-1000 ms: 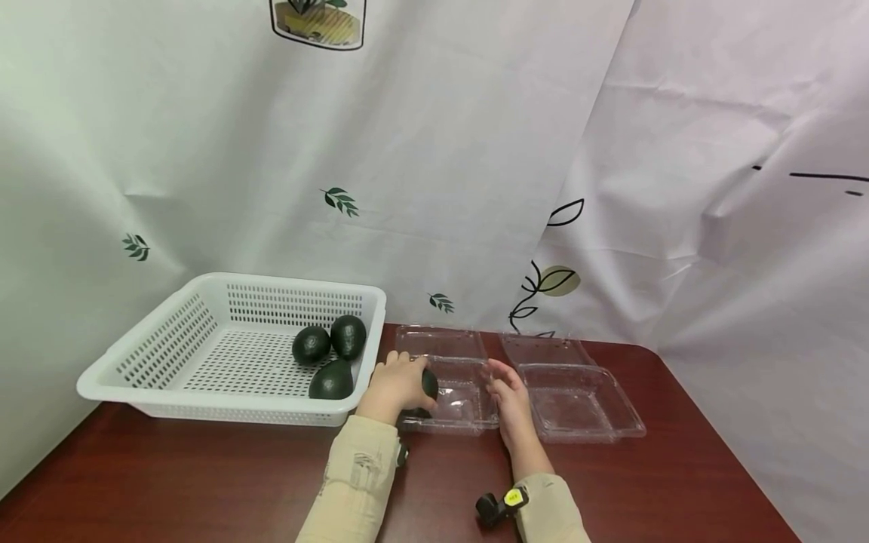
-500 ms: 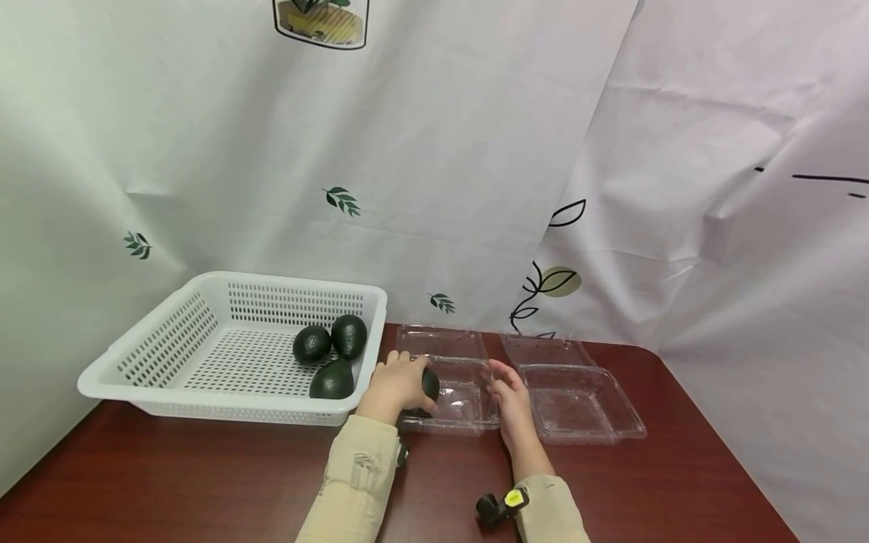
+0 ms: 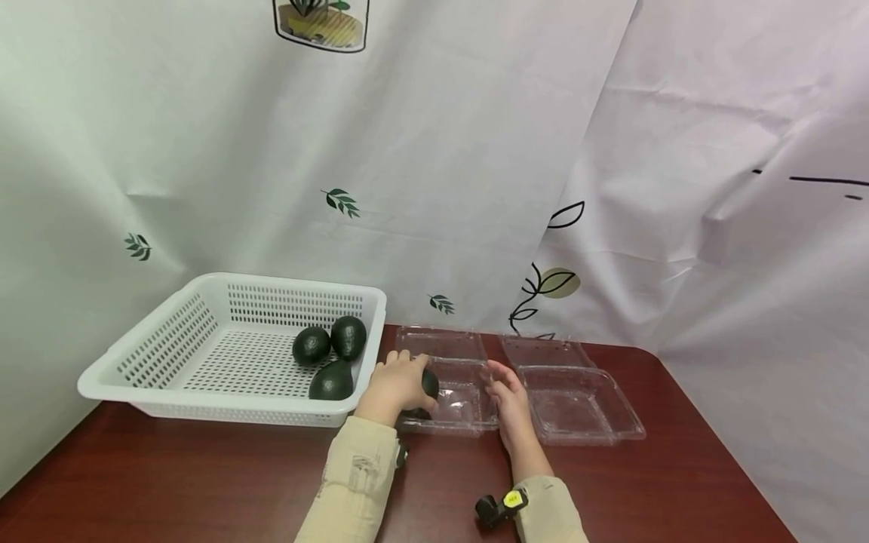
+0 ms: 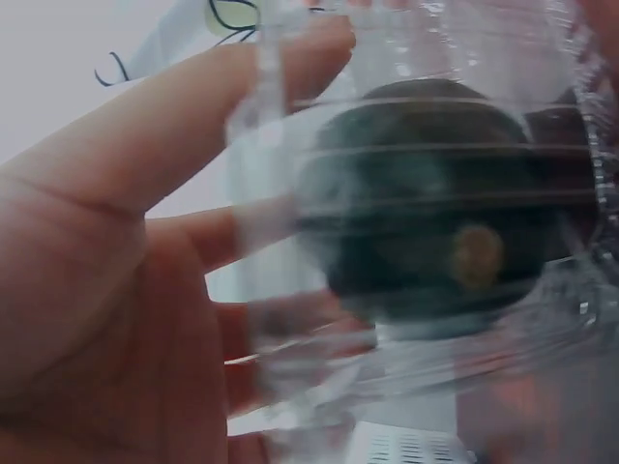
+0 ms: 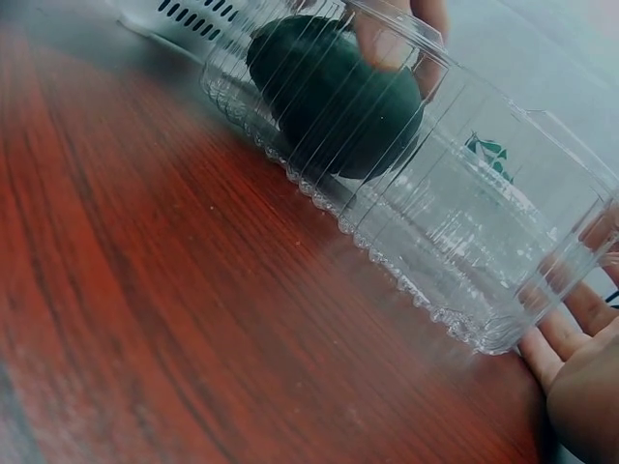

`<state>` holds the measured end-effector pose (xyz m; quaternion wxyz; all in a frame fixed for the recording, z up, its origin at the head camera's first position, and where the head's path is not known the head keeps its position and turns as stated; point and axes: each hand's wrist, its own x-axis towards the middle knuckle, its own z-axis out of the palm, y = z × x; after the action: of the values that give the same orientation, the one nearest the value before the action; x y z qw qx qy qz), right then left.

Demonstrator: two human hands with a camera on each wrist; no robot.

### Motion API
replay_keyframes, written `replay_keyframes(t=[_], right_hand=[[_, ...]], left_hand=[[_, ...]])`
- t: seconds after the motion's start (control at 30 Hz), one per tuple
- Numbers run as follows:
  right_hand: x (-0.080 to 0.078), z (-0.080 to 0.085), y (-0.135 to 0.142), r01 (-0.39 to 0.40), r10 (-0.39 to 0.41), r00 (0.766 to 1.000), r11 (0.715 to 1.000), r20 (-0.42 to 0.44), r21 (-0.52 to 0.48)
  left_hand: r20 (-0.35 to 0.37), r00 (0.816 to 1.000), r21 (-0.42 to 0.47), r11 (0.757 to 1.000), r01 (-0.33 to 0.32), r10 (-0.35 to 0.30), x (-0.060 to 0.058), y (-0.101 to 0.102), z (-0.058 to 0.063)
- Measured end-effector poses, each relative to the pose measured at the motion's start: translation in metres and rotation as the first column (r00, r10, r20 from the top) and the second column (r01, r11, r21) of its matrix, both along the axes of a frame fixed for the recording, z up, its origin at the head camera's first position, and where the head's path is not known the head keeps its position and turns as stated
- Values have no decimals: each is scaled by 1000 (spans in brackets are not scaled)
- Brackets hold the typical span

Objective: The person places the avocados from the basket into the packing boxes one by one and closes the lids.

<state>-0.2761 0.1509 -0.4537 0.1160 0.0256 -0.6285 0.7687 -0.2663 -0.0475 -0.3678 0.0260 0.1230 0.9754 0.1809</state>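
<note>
My left hand [image 3: 397, 385] reaches from above into the left clear plastic clamshell container [image 3: 468, 426] and holds a dark green avocado [image 3: 431, 383] at its left end. In the right wrist view, the avocado [image 5: 334, 101] shows through the ribbed wall, low in the container, with a fingertip on its top. The left wrist view is blurred, the avocado [image 4: 426, 213] lying behind plastic and partly beyond the fingers. My right hand [image 3: 511, 400] rests its fingers against the container's right end, holding nothing between them that I can make out.
A white perforated basket [image 3: 231, 411] stands on the left with several avocados, among them a rear avocado [image 3: 348, 337], at its right side. A second open clamshell container [image 3: 577, 403] sits to the right on the brown table [image 3: 645, 483]. A white patterned curtain [image 3: 434, 166] hangs behind.
</note>
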Motion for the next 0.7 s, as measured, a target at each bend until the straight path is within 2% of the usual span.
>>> replay_keyframes(t=[0.07, 0.13, 0.27, 0.4, 0.5, 0.6, 0.7], right_hand=[[2, 8, -3, 35, -38, 995, 999, 87, 28], [2, 11, -4, 46, -51, 990, 998, 132, 36], [2, 7, -4, 39, -46, 989, 998, 143, 54], [3, 5, -6, 17, -27, 990, 997, 139, 74], [3, 5, -5, 16, -26, 991, 997, 134, 80], [4, 6, -3, 24, -35, 990, 996, 137, 82], [4, 8, -2, 23, -35, 989, 996, 142, 82]], left_hand=[[-13, 1000, 8, 1000, 5, -5, 2, 0, 5], [-38, 999, 36, 999, 13, -11, 5, -1, 12], [-95, 995, 115, 993, 9, 2, 13, -10, 32], [-103, 994, 147, 989, -23, 39, 17, -38, 61], [-93, 994, 143, 989, -41, 55, 7, -67, 89], [-107, 992, 112, 992, -56, 68, -9, -94, 117], [-82, 993, 70, 994, -81, 87, -24, -117, 134]])
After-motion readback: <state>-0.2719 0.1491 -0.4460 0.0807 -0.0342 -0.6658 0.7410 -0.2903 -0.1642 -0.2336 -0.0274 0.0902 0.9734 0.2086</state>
